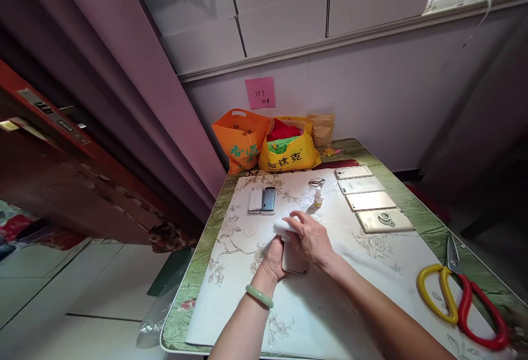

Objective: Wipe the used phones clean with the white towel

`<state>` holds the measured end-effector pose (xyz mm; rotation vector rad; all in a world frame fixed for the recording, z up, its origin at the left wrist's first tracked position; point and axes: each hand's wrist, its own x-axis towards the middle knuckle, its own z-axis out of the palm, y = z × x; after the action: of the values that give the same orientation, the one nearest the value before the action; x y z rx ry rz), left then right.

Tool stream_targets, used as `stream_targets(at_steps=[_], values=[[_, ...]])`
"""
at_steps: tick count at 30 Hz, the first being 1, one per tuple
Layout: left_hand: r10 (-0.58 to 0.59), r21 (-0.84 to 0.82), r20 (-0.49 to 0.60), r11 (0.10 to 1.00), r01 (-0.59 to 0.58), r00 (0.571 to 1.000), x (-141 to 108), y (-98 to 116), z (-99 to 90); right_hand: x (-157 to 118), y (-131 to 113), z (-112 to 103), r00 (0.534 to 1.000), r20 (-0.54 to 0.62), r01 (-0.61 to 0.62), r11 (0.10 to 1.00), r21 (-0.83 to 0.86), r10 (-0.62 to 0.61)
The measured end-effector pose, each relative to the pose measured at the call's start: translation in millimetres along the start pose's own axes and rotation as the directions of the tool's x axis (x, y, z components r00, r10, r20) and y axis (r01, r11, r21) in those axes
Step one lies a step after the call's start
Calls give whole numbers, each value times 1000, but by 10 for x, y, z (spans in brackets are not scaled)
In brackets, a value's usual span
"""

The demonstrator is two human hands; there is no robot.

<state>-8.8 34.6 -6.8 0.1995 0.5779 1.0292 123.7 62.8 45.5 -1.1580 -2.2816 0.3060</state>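
Phone [294,260], nearer you than the bottle [317,200], is probably feeling slick (edges offering safest hold); your left hand [273,261] is gripping it, your right hand [314,236] pinching white cloth [282,227].

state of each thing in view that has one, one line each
left hand, holding phone
right hand, holding white wad
phone, held, partly covered
white wad, held at phone's far end
bottle, upright
scissors, lying flat, blade gap unclear
four phones, lying in a row
orange bag, standing, open-topped
yellow bag, open, filled
door, open
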Motion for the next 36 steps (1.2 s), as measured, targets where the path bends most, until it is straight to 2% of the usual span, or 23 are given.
stream_targets(at_steps=[3, 5, 9, 12, 15, 17, 20, 23, 25, 28, 30, 33, 36], values=[[-74, 16, -46, 997, 74, 996, -17, 15, 25, 194, 103, -63, 992, 12, -125, 992, -18, 126], [-89, 23, -38, 996, 90, 995, -40, 20, 42, 236, 199, -93, 969, 18, -246, 969, -3, 246], [-62, 29, 49, 998, 61, 997, -78, 16, 77, 113, 335, -107, 884, 40, -466, 876, 125, 465], [-23, 23, 23, 999, 23, 999, -82, 1, 91, -53, 303, -112, 843, 86, -537, 822, 191, 531], [35, -15, -37, 999, -36, 999, -68, -28, 98, -227, 162, -105, 878, 50, -478, 863, 165, 477], [46, -50, -42, 998, -48, 998, -59, -47, 99, -356, 48, -80, 906, 31, -424, 903, 67, 423], [55, -72, -22, 996, -56, 998, -51, -54, 77, -576, -84, -48, 925, 95, -360, 928, -101, 369], [71, -77, -25, 994, -73, 997, -48, -35, 27, -763, -134, -116, 925, 194, -295, 939, -178, 328], [56, -80, -26, 995, -57, 998, -42, -21, -7, -810, -129, -236, 909, 283, -270, 950, -154, 305], [40, -90, -25, 995, -42, 999, -27, -14, -24, -744, -95, -416, 887, 396, -283, 957, 56, 239], [50, -96, -23, 994, -52, 998, -20, -19, -13, -661, -81, -435, 926, 317, -272, 946, 176, 207], [44, -87, 0, 995, -44, 999, -24, -23, 3, -574, -101, -256, 985, 119, -145, 975, 166, 126], [55, -73, 22, 996, -54, 998, -33, -11, -9, -499, -130, -2, 994, 111, 7, 996, 89, -17]])
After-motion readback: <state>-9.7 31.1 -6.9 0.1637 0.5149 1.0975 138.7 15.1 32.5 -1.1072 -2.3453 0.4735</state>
